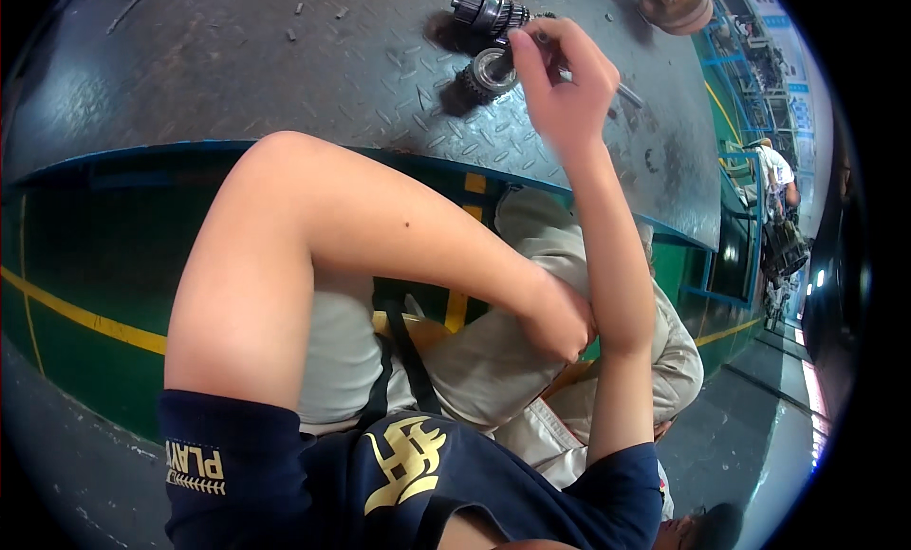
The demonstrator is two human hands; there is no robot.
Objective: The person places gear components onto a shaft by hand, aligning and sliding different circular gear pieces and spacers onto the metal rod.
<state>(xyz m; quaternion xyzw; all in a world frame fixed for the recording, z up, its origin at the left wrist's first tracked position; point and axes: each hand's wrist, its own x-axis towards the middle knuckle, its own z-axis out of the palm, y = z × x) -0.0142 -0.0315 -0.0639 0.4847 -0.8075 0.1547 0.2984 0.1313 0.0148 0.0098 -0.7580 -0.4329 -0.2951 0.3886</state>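
My right hand (577,85) is over the steel table, thumb and fingers pinched together. A small dark part shows at the fingertips, too small to make out. Right beside them, on the tabletop, a dark gear cluster (489,14) lies on its side. Nearer to me is a ring-shaped toothed gear (492,73), close to the thumb. A thin metal rod (628,96) shows to the right of the hand, its other end hidden. My left hand (562,324) is closed over my lap, against or just beside my right forearm; what it holds, if anything, is hidden.
The worn steel tabletop (285,85) has a blue front edge and a few small metal bits. A rusty round part (676,4) stands at the far right. Green floor with yellow lines (85,313) runs below. A person (778,170) is in the background at right.
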